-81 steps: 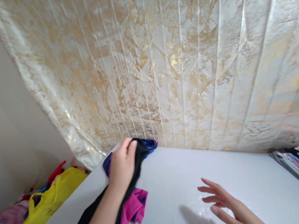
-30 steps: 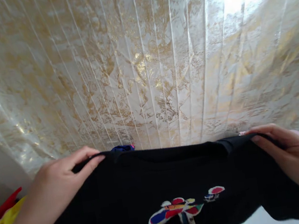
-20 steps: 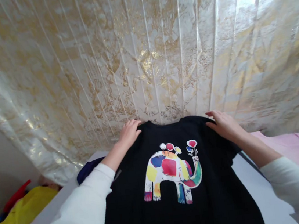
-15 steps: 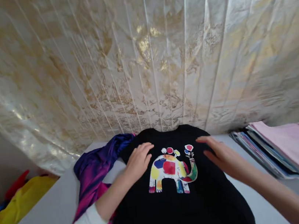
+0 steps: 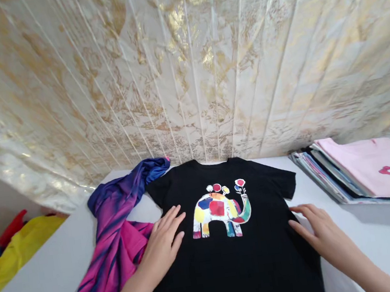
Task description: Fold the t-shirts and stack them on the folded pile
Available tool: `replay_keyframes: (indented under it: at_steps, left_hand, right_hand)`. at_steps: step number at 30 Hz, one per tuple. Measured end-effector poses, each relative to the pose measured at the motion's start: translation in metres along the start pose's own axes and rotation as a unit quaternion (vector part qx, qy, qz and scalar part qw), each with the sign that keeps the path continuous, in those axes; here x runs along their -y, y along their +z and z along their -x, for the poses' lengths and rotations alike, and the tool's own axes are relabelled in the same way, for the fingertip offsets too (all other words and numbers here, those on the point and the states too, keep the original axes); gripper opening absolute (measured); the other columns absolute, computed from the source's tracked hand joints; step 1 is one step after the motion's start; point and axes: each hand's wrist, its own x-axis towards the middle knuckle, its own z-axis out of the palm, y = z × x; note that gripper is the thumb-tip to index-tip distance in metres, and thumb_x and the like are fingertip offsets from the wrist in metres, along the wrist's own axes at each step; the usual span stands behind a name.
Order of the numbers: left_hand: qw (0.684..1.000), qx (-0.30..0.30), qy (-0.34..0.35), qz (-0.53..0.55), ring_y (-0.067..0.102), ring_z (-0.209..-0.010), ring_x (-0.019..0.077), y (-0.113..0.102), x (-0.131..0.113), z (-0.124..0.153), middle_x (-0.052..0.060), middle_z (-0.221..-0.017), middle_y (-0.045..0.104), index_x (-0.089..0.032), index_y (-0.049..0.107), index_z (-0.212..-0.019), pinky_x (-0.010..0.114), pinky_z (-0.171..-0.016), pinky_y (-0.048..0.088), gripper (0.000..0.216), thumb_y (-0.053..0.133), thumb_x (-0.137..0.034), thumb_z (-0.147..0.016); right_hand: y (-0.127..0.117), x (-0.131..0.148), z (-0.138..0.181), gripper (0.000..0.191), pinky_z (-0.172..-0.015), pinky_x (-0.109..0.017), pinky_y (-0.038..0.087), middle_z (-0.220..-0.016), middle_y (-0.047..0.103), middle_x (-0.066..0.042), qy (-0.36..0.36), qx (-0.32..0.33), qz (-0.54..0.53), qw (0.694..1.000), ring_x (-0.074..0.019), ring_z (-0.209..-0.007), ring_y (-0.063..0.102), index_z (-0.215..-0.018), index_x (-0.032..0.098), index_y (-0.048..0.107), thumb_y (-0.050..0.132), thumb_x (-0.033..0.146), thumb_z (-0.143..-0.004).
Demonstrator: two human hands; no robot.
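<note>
A black T-shirt [image 5: 219, 268] lies spread on the white table, its neckline toward the curtain. A colourful elephant print [image 5: 220, 210] is on its chest. My left hand [image 5: 163, 244] rests at the shirt's left side, fingers stretched out and the thumb apart, holding nothing. At the right side edge, below the sleeve, is my right hand [image 5: 313, 226]. Its thumb and fingers are apart at the fabric's edge, and I see no cloth gripped between them. The shirt's lower end runs out of view.
A purple and pink garment [image 5: 120, 234] lies crumpled at left. To the right, a folded stack of clothes [image 5: 334, 179] has a pink printed garment [image 5: 357, 162] on top. Yellow cloth [image 5: 24, 247] sits beyond the left edge of the white table [image 5: 385, 235]. A gold-patterned curtain [image 5: 191, 69] hangs behind.
Both hands have moved down from the upper chest to the shirt's sides, the right one also outward. The right sleeve now shows lying flat. The view has shifted slightly.
</note>
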Motion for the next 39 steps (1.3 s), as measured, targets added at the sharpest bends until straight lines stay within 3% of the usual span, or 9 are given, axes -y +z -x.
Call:
replay_keyframes:
  at_steps: [6, 12, 19, 23, 27, 30, 33, 35, 39]
  left_hand:
    - [1.0, 0.016, -0.004, 0.002, 0.037, -0.138, 0.0231, -0.002, -0.009, 0.048, 0.004, -0.15, 0.041, -0.03, 0.04, -0.142, 0.046, -0.108, 0.039, 0.045, 0.039, -0.024, -0.098]
    - [1.0, -0.001, -0.015, -0.014, 0.04, -0.136, 0.0226, 0.001, -0.016, 0.052, 0.002, -0.148, 0.043, -0.031, 0.046, -0.139, 0.044, -0.107, 0.041, 0.043, 0.037, -0.021, -0.098]
    - [1.0, 0.013, -0.01, -0.025, 0.037, -0.137, 0.0228, -0.002, -0.016, 0.049, 0.002, -0.15, 0.039, -0.032, 0.039, -0.143, 0.047, -0.108, 0.039, 0.045, 0.036, -0.022, -0.099]
    - [1.0, 0.013, 0.007, -0.027, 0.038, -0.136, 0.0243, -0.001, -0.013, 0.041, 0.004, -0.15, 0.04, -0.032, 0.038, -0.144, 0.048, -0.108, 0.038, 0.046, 0.037, -0.023, -0.098]
    - [1.0, 0.0, 0.018, 0.007, 0.042, -0.133, 0.0248, -0.01, -0.025, 0.041, 0.006, -0.146, 0.045, -0.03, 0.042, -0.14, 0.047, -0.107, 0.039, 0.045, 0.042, -0.022, -0.096]
    - [0.996, 0.021, 0.053, 0.062, 0.049, -0.125, 0.023, -0.023, -0.047, 0.051, 0.004, -0.133, 0.056, -0.029, 0.058, -0.121, 0.041, -0.104, 0.042, 0.032, 0.043, -0.017, -0.095]
    - [0.986, 0.084, 0.096, 0.105, 0.055, -0.115, 0.0217, -0.031, -0.065, 0.061, 0.004, -0.122, 0.061, -0.027, 0.063, -0.102, 0.036, -0.098, 0.046, 0.024, 0.045, -0.014, -0.093]
    - [0.982, 0.11, 0.105, 0.108, 0.053, -0.118, 0.023, -0.031, -0.066, 0.064, 0.004, -0.129, 0.058, -0.028, 0.062, -0.109, 0.037, -0.099, 0.045, 0.024, 0.051, -0.017, -0.092]
    - [0.991, 0.087, 0.067, 0.077, 0.043, -0.13, 0.0253, -0.02, -0.05, 0.054, 0.002, -0.146, 0.045, -0.034, 0.05, -0.134, 0.044, -0.106, 0.04, 0.041, 0.053, -0.024, -0.093]
  right_hand:
    - [-0.019, 0.028, 0.034, 0.041, -0.077, -0.042, 0.051, -0.089, 0.064, -0.008, 0.087, 0.093, -0.132, 0.983, -0.0269, -0.082, 0.06, -0.081, 0.023, 0.062, 0.054, 0.063, -0.078]
    - [-0.03, 0.057, 0.052, 0.039, -0.058, -0.03, 0.05, -0.072, 0.061, 0.001, 0.147, 0.171, -0.353, 0.908, -0.0206, -0.066, 0.06, -0.092, 0.027, 0.06, 0.063, 0.061, -0.072]
    - [-0.056, 0.005, 0.053, 0.035, -0.045, -0.033, 0.045, -0.055, 0.063, 0.0, 0.209, 0.197, -0.216, 0.933, -0.0248, -0.048, 0.06, -0.094, 0.034, 0.06, 0.059, 0.06, -0.071]
    - [-0.046, -0.014, 0.038, 0.025, -0.052, -0.034, 0.045, -0.054, 0.066, 0.0, 0.152, 0.187, -0.053, 0.969, -0.0259, -0.052, 0.064, -0.086, 0.028, 0.054, 0.051, 0.05, -0.074]
    - [-0.043, 0.002, 0.034, 0.023, -0.046, -0.032, 0.042, -0.07, 0.069, -0.004, 0.094, 0.104, 0.073, 0.987, -0.0276, -0.06, 0.066, -0.093, 0.028, 0.054, 0.049, 0.042, -0.076]
    - [-0.044, 0.044, 0.038, 0.016, -0.061, -0.036, 0.052, -0.089, 0.07, -0.007, -0.008, 0.066, 0.035, 0.997, -0.0266, -0.077, 0.068, -0.093, 0.027, 0.056, 0.049, 0.033, -0.079]
    - [-0.033, 0.095, 0.04, 0.023, -0.084, -0.036, 0.052, -0.109, 0.067, -0.006, -0.142, 0.16, -0.062, 0.975, -0.0224, -0.1, 0.065, -0.103, 0.028, 0.059, 0.046, 0.021, -0.085]
    - [-0.02, 0.117, 0.034, 0.026, -0.09, -0.037, 0.05, -0.124, 0.061, -0.006, -0.212, 0.219, -0.086, 0.949, -0.0224, -0.11, 0.06, -0.106, 0.029, 0.061, 0.051, 0.02, -0.083]
    - [0.0, 0.128, 0.011, 0.03, -0.088, -0.047, 0.049, -0.129, 0.059, -0.011, -0.157, 0.156, -0.026, 0.975, -0.0285, -0.115, 0.056, -0.111, 0.024, 0.062, 0.046, 0.014, -0.087]
